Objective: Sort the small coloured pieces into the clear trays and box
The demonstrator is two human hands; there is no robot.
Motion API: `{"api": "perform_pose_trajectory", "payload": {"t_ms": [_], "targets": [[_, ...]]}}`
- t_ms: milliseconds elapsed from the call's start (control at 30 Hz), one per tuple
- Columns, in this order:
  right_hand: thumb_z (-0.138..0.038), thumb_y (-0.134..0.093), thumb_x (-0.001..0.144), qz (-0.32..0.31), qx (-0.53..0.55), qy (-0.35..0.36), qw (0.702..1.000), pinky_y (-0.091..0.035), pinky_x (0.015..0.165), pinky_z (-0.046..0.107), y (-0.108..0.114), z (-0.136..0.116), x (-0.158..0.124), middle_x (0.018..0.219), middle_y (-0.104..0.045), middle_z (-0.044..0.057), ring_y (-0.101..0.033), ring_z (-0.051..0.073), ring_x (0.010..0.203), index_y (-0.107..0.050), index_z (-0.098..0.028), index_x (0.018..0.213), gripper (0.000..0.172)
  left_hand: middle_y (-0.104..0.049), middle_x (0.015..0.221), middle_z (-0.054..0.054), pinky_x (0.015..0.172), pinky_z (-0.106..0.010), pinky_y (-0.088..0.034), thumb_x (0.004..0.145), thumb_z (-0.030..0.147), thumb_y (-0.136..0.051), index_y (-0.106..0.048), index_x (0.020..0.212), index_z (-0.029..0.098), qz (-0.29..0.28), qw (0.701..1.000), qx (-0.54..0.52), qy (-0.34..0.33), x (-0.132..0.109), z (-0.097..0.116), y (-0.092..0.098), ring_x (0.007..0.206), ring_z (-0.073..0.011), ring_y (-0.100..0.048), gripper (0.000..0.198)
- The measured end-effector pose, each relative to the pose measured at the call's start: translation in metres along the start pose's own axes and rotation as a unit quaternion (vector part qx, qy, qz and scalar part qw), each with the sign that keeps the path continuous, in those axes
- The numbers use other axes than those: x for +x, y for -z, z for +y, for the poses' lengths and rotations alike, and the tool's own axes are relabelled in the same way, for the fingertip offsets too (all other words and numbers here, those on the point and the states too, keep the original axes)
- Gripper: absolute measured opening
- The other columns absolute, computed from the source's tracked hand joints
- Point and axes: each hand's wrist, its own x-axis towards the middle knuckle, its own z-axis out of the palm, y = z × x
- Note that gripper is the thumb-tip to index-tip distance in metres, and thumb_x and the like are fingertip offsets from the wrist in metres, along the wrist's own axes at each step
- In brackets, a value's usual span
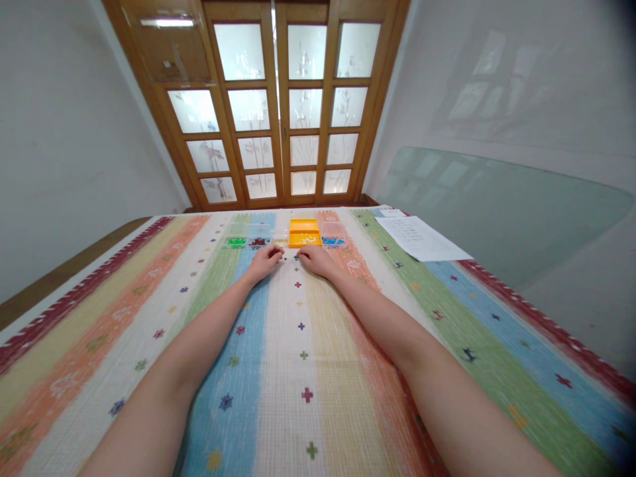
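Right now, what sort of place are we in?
Probably a room in a home: there's a colourful striped cloth spread out, wooden doors with glass in them, and pale walls on both sides.

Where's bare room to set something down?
Free: cloth between left forearm and right forearm, outside left forearm, and between right forearm and paper. Crowded: beyond left hand and right hand, where yellow box stands among clear boxes.
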Motion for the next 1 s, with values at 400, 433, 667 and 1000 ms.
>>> {"api": "perform_pose_trajectory", "payload": {"t_ms": [400, 433, 667, 1000], "targets": [[-0.021, -0.055, 0.103, 0.007, 0.005, 0.011, 1.000, -0.047, 0.096, 0.029, -0.002, 0.002, 0.001, 0.117, -0.079, 0.009, -0.069, 0.023, 0.106, -0.082, -0.019, 0.108, 0.027, -0.075, 0.122, -0.014, 0.075, -0.028, -0.055, 0.093, 0.029, -0.067, -0.068, 0.135, 0.014, 0.109, 0.980, -0.145, 0.086, 0.010, -0.020, 0.002, 0.076, -0.0136, -0.064, 0.044], [-0.021, -0.055, 0.103, 0.007, 0.005, 0.011, 1.000, -0.047, 0.096, 0.029, -0.002, 0.003, 0.001, 0.117, -0.079, 0.009, -0.069, 0.023, 0.106, -0.082, -0.019, 0.108, 0.027, -0.074, 0.125, -0.014, 0.075, -0.028, -0.055, 0.094, 0.028, -0.066, -0.064, 0.141, 0.014, 0.111, 0.979, -0.147, 0.090, 0.010, -0.022, 0.002, 0.075, -0.0128, -0.064, 0.049], [-0.021, -0.055, 0.103, 0.002, 0.000, 0.005, 1.000, -0.047, 0.094, 0.029, -0.003, 0.003, 0.001, 0.115, -0.079, 0.009, -0.069, 0.023, 0.105, -0.082, -0.019, 0.108, 0.027, -0.077, 0.118, -0.012, 0.102, -0.043, -0.054, 0.095, 0.023, -0.063, -0.076, 0.123, 0.017, 0.024, 0.993, 0.112, -0.032, 0.001, -0.016, -0.001, 0.108, -0.0251, -0.069, 0.032], [-0.022, -0.054, 0.103, -0.006, -0.015, 0.012, 1.000, -0.047, 0.093, 0.029, -0.002, 0.002, 0.002, 0.113, -0.079, 0.011, -0.069, 0.023, 0.103, -0.082, -0.018, 0.108, 0.028, -0.074, 0.127, -0.010, 0.113, -0.042, -0.046, 0.100, 0.020, -0.056, -0.078, 0.121, 0.021, -0.157, 0.928, 0.271, -0.199, -0.006, 0.003, -0.010, 0.121, -0.0245, -0.064, 0.031]]}}
